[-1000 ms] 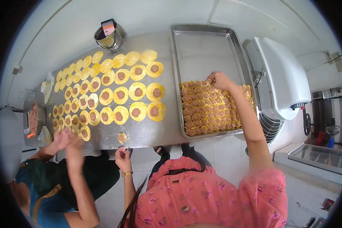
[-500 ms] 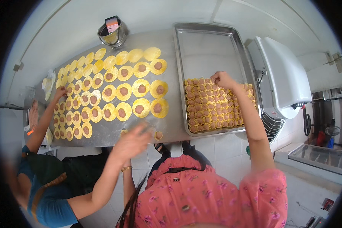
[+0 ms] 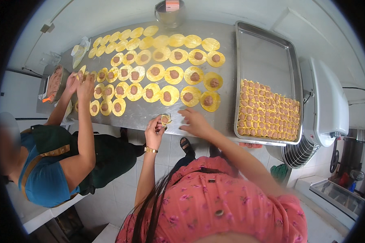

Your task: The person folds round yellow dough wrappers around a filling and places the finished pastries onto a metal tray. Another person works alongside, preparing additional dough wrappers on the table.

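Observation:
Near the front edge of the steel table, my left hand (image 3: 153,131), with a gold watch at the wrist, is closed on a dumpling (image 3: 165,119). Its yellow wrapper is gathered round pink filling. To its right my right hand (image 3: 195,122) is open over the table edge, fingers apart, holding nothing. Beyond both hands lie rows of flat round yellow wrappers (image 3: 211,43); those in the nearer rows bear lumps of filling (image 3: 174,74). At the right, finished dumplings (image 3: 267,109) stand packed in the near part of a large metal tray (image 3: 240,52).
On the left a co-worker in a blue shirt (image 3: 48,170) holds both hands (image 3: 79,83) over the wrappers, beside a container of meat filling (image 3: 54,83). A metal pot (image 3: 169,17) stands at the back with a phone on it. White equipment (image 3: 322,101) adjoins the tray.
My right hand has left the tray and come back toward my left hand. The view has shifted left. The co-worker's blurred near arm has withdrawn from in front of my left hand to the wrappers.

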A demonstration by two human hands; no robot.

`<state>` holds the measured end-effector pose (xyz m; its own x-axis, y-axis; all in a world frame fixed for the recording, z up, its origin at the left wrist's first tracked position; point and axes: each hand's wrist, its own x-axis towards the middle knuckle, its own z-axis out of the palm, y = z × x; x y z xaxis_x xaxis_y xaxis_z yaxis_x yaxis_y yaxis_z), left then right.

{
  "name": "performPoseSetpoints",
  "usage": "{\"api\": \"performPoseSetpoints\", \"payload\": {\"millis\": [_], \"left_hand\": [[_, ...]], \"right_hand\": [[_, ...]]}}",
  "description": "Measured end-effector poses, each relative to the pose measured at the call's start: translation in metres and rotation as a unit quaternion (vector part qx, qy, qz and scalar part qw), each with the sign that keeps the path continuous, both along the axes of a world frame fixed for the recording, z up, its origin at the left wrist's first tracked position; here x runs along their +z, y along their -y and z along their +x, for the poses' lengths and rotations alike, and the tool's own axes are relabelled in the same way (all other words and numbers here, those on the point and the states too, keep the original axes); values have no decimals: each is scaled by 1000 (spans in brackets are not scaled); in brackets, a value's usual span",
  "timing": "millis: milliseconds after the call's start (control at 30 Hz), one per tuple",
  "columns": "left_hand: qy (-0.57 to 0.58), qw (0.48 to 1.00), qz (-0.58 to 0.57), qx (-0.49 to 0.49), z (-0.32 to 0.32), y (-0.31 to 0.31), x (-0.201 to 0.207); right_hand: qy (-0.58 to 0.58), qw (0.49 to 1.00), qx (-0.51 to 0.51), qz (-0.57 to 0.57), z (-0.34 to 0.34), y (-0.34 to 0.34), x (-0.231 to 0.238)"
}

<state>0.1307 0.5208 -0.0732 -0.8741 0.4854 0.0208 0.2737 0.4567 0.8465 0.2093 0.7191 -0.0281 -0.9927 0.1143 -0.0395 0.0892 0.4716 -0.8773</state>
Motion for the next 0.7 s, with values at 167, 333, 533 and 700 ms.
{"api": "performPoseSetpoints", "payload": {"millis": [167, 333, 533, 700], "left_hand": [[75, 997, 7, -31, -3, 8, -4], [130, 990, 43, -42, 5, 9, 2], [187, 973, 117, -64, 16, -11, 18], [154, 974, 51, -160, 28, -35, 20]], "right_hand": [[-24, 992, -31, 118, -29, 48, -29], [-45, 990, 5, 135, -39, 53, -37], [-56, 993, -104, -21, -18, 5, -14], [-7, 964, -257, -69, 45, -148, 19]]}}
